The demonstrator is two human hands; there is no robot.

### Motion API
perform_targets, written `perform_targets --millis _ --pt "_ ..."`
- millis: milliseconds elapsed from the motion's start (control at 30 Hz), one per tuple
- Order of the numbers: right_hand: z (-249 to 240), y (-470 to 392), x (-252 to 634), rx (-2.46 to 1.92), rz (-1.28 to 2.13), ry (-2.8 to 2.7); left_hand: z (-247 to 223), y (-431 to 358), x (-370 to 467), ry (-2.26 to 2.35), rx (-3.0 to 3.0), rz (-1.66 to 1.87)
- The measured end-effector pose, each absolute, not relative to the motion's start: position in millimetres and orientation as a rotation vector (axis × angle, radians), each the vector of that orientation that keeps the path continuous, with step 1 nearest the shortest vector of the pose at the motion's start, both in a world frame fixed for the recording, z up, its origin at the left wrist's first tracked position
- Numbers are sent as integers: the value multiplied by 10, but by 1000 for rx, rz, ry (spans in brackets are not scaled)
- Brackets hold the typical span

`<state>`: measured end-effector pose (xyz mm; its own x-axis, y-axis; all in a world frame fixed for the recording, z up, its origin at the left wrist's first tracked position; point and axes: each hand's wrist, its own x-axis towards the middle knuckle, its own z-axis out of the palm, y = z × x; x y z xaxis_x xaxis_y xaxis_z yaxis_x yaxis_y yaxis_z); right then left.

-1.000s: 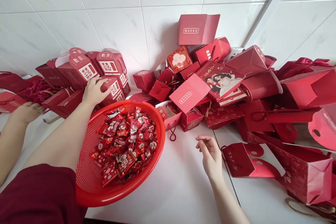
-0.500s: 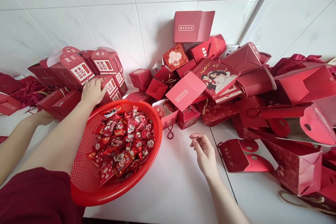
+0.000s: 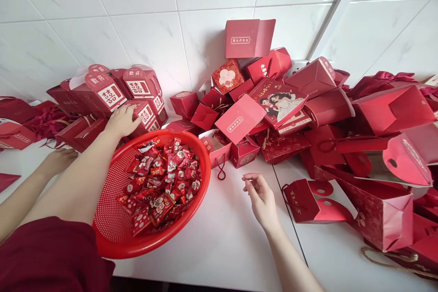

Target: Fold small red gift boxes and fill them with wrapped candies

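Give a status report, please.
Left hand at stacked boxes. Right hand holding nothing visible. Candies in red basket. Another person's hand near left forearm.

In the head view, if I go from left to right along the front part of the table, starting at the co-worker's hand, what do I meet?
Co-worker's hand → basket → right hand → flap box

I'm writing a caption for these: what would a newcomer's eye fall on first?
Probably the red basket of wrapped candies, left of centre on the white table. Next, the jumbled heap of red boxes from centre rightward, then the stacked boxes at back left, by the left hand.
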<state>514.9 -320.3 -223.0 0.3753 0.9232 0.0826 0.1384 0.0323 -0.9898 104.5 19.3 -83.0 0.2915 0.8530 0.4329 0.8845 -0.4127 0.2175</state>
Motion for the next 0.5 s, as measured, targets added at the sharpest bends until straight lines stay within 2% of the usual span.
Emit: perform_targets --millis 267,500 --pt "-2208 -3210 5107 -1426 831 -1055 -652 0 1205 -1736 -2465 -514" --pt "-2201 -3227 5014 -1382 841 -1148 -207 -662 1855 -1485 -2499 -412"
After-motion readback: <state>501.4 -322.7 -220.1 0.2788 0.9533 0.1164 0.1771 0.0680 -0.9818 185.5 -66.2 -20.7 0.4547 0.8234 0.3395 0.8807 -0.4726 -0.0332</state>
